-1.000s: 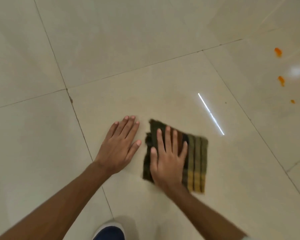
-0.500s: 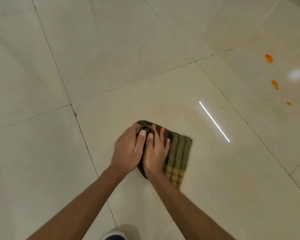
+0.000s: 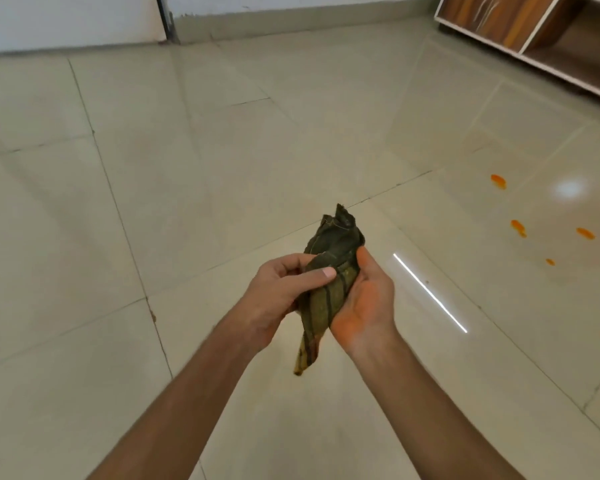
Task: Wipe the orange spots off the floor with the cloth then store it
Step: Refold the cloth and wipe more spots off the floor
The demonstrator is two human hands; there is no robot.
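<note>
Left hand (image 3: pixel 278 296): raised, thumb laid across the cloth (image 3: pixel 333 244), fingers curled round it.
Right hand (image 3: pixel 368 299): palm up, orange-stained, cupping the cloth from its right, thumb against the upper folds.
Cloth: bunched, upright between both hands, one corner hanging below them.
Orange spots (image 3: pixel 518 227): four on the floor (image 3: pixel 153 202), well right of the right hand.
Change: half a second ago the cloth lay on the floor under both hands; now it is lifted clear.
</note>
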